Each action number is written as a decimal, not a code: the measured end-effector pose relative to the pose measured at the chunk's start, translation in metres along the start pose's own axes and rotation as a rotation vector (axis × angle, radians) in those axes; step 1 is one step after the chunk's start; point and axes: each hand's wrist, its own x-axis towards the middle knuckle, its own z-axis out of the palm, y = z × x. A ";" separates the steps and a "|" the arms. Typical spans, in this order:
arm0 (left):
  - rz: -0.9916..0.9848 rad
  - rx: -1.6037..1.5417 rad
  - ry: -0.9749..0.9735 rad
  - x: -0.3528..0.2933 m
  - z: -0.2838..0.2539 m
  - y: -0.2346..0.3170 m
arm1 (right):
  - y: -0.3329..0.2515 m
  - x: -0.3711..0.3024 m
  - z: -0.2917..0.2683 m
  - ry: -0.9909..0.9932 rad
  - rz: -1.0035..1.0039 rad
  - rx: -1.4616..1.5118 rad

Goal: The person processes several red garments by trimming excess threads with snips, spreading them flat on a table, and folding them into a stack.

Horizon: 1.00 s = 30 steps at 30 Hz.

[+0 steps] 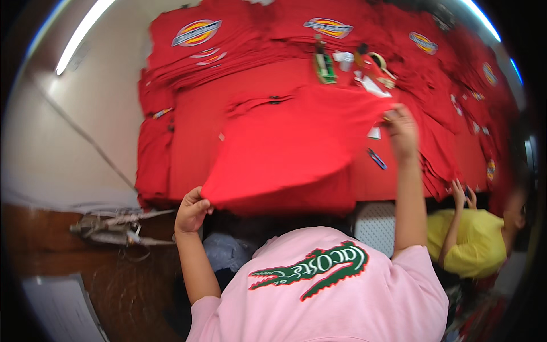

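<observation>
A red T-shirt is stretched between my two hands over the table, its middle slightly blurred. My left hand pinches its lower left corner at the table's front edge. Farther up on the right, my right hand grips the opposite corner, fingers closed on the cloth. Just below that hand lies a pair of small blue thread snips. Some red fabric rests under the lifted shirt and hangs over the front edge.
Red shirts with oval emblems are piled along the back. A green-based tool, a white cup and a tape roll stand behind the cloth. At right sits a person in yellow. A strapped bundle lies left.
</observation>
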 end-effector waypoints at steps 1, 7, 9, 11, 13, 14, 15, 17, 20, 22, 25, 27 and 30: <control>0.053 -0.073 -0.087 -0.017 0.004 0.019 | -0.030 0.011 0.009 -0.079 -0.078 0.021; 0.264 -0.230 0.192 -0.054 -0.036 0.055 | -0.052 0.073 0.088 -0.179 -0.085 -0.072; 0.417 -0.198 0.363 -0.051 -0.053 0.049 | -0.018 0.082 0.144 -0.134 -0.227 -0.239; 0.589 -0.209 0.463 -0.051 -0.071 0.049 | 0.007 0.092 0.180 -0.223 -0.305 -0.144; 0.671 -0.251 0.546 -0.053 -0.084 0.057 | 0.034 0.099 0.206 -0.275 -0.234 -0.029; 0.661 -0.246 0.551 -0.058 -0.100 0.058 | 0.054 0.109 0.210 -0.297 -0.164 -0.004; 0.653 -0.242 0.553 -0.063 -0.127 0.054 | 0.078 0.121 0.212 -0.235 -0.134 -0.026; 0.616 -0.245 0.698 -0.059 -0.170 0.040 | 0.120 0.126 0.241 -0.199 -0.104 -0.182; 0.478 -0.276 1.085 -0.026 -0.197 0.034 | 0.178 0.132 0.275 -0.167 -0.191 -0.307; 0.524 -0.193 1.077 -0.003 -0.180 0.043 | 0.196 0.122 0.301 -0.068 -0.245 -0.364; 0.487 0.138 0.890 0.022 -0.108 0.074 | 0.162 0.049 0.388 -0.214 -0.074 -0.278; 0.524 0.312 0.589 0.041 -0.056 0.090 | 0.136 0.002 0.432 -0.532 0.077 -0.242; 0.417 0.276 0.364 0.055 -0.041 0.108 | 0.114 -0.008 0.453 -0.941 -0.375 -0.417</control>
